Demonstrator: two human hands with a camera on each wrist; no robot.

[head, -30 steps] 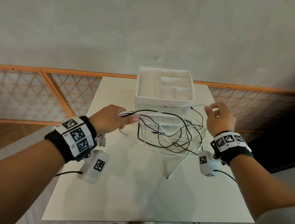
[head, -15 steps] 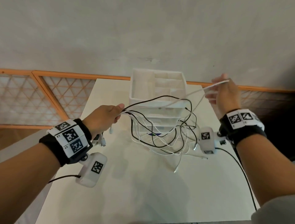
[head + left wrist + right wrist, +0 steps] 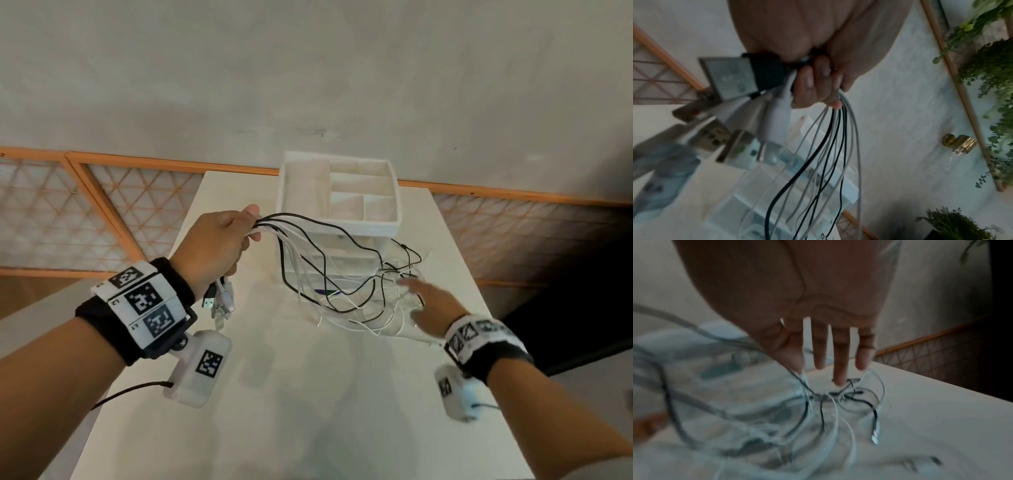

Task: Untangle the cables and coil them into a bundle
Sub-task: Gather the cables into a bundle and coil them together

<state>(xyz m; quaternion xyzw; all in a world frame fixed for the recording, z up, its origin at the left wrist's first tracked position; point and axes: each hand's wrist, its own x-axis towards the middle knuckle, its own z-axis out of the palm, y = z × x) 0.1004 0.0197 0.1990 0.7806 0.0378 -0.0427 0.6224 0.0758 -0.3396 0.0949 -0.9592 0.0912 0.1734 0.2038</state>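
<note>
A: Fingers (image 3: 813, 84) of left hand (image 3: 219, 243) curled round gathered plug ends, centre-left of frame. Right hand (image 3: 428, 305) spread, holding nothing, reaching into cables (image 3: 342, 274).

B: Halfway-ish, guessing. Loops at centre-right tangled, nothing coiled yet.

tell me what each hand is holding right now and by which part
The left hand grips the bundle of black and white cables near their plug ends, which hang below its fist. The right hand holds nothing; its fingers are spread over the tangle.
</note>
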